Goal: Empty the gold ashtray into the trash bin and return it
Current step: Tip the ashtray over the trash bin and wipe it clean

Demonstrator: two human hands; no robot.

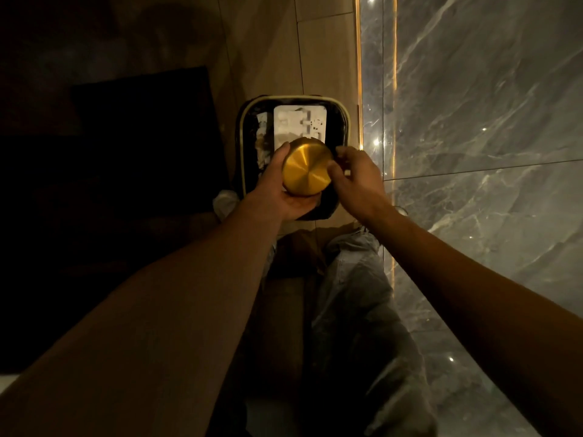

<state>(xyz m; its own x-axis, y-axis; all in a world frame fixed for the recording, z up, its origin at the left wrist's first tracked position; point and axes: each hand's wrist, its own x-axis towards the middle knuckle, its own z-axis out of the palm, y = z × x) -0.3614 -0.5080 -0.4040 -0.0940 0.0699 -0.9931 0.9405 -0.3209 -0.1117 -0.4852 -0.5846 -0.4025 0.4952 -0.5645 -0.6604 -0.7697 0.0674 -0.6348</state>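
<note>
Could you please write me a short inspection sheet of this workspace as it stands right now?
Surface: tan tiled floor, dimly lit.
Job's things: gold ashtray turned base-up over the trash bin.
Clutter: white packaging and paper scraps inside the bin.
Grippers: left hand grips the ashtray; right hand touches its edge.
Cables: nothing seen.
Surroundings: grey marble wall on the right, dark mat on the left.

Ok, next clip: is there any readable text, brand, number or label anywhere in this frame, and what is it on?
None can be read.
White packaging inside the trash bin: dark marks and blurred blocks, nothing legible.
Gold ashtray, held upside down over the bin by the left hand, right hand touching it: plain brushed metal, no engraving visible.
Marble wall: only veining.
</note>
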